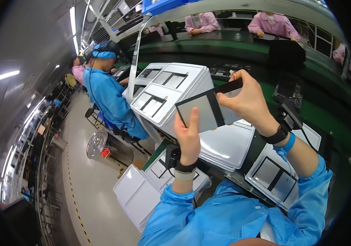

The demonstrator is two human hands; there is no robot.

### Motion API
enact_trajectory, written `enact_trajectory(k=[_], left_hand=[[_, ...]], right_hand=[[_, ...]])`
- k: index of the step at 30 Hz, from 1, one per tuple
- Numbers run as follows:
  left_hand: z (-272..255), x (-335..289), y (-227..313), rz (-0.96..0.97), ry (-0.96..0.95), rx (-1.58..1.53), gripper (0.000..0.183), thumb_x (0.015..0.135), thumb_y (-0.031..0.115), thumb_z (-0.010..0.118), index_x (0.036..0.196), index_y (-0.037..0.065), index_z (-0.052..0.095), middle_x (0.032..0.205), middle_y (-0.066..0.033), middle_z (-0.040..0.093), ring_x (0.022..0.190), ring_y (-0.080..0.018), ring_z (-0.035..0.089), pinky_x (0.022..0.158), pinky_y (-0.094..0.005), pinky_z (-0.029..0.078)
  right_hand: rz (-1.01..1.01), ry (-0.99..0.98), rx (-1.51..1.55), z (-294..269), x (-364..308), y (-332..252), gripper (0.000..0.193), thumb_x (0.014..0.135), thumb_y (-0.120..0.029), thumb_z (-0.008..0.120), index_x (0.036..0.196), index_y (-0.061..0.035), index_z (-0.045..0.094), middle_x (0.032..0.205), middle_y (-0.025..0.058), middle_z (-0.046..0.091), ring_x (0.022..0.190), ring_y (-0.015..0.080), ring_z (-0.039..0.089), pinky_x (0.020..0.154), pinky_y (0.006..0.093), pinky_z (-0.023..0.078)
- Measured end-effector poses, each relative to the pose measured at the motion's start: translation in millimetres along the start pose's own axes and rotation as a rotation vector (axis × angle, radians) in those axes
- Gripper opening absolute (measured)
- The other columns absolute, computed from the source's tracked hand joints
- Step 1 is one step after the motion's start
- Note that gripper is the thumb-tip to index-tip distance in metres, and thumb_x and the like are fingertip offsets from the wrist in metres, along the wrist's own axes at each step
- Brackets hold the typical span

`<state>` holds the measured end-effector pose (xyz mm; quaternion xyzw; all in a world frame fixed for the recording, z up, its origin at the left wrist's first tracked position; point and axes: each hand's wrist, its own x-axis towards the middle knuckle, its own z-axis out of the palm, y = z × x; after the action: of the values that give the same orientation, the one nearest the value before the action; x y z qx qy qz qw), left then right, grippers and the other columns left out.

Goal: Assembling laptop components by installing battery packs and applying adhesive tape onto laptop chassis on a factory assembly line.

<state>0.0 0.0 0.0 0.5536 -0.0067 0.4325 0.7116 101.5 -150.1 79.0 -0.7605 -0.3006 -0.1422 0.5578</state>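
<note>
A flat grey battery pack (200,110) with a black band and black edging is held up in front of me, tilted. My left hand (189,133) grips its near left edge, thumb on the face. My right hand (247,98) pinches the far right end, with a small pale connector by its fingertips. Behind it rises a stack of white trays (202,76) whose top compartments hold similar dark-banded packs. Below the held pack lies another stack of white trays (227,147). Near my right forearm, a white tray (249,179) carries one more such pack (273,176).
White trays (136,192) also sit low at my left. Dark device parts (288,93) lie on the green conveyor (241,47). A person in blue (112,90) sits at the left, near a round metal bin (116,149). People in pink work across the line.
</note>
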Motion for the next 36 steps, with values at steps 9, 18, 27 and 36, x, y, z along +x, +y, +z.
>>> enact_trajectory(k=[9, 18, 27, 36], left_hand=[[-30, -30, -14, -0.137, 0.084, -0.131, 0.027, 0.103, 0.017, 0.064, 0.123, -0.001, 0.060, 0.114, -0.0085, 0.069, 0.100, -0.0125, 0.064, 0.090, -0.0275, 0.051], [-45, -57, -24, -0.176, 0.138, -0.050, 0.027, 0.102, 0.017, 0.066, 0.122, 0.000, 0.060, 0.114, -0.0064, 0.069, 0.100, -0.0111, 0.064, 0.091, -0.0272, 0.052], [7, -46, -74, -0.507, -0.305, -0.065, 0.037, 0.103, 0.027, 0.066, 0.129, 0.001, 0.058, 0.119, -0.0055, 0.068, 0.104, -0.0121, 0.065, 0.089, -0.0286, 0.055], [26, -25, -98, -0.566, -0.294, -0.109, 0.017, 0.097, 0.022, 0.072, 0.108, 0.010, 0.064, 0.081, 0.0064, 0.063, 0.064, -0.0030, 0.055, 0.055, -0.0218, 0.043]], right_hand=[[0.096, -0.176, 0.015, 22, -18, 5, 0.051, 0.068, -0.028, 0.085, 0.097, 0.0020, 0.057, 0.086, 0.0185, 0.069, 0.079, 0.0261, 0.070, 0.074, 0.0371, 0.056], [0.025, -0.249, 0.007, 39, -36, 43, 0.049, 0.070, -0.027, 0.088, 0.099, 0.0005, 0.059, 0.094, 0.0174, 0.067, 0.088, 0.0240, 0.067, 0.081, 0.0346, 0.052], [0.361, -0.476, 0.188, -82, -41, 101, 0.020, 0.086, -0.009, 0.072, 0.094, -0.0071, 0.054, 0.088, -0.0026, 0.050, 0.086, 0.0068, 0.048, 0.075, 0.0245, 0.039], [0.264, -0.240, 0.148, -86, -43, 78, 0.023, 0.084, -0.012, 0.077, 0.095, -0.0025, 0.059, 0.097, 0.0015, 0.057, 0.093, 0.0115, 0.055, 0.086, 0.0284, 0.047]])
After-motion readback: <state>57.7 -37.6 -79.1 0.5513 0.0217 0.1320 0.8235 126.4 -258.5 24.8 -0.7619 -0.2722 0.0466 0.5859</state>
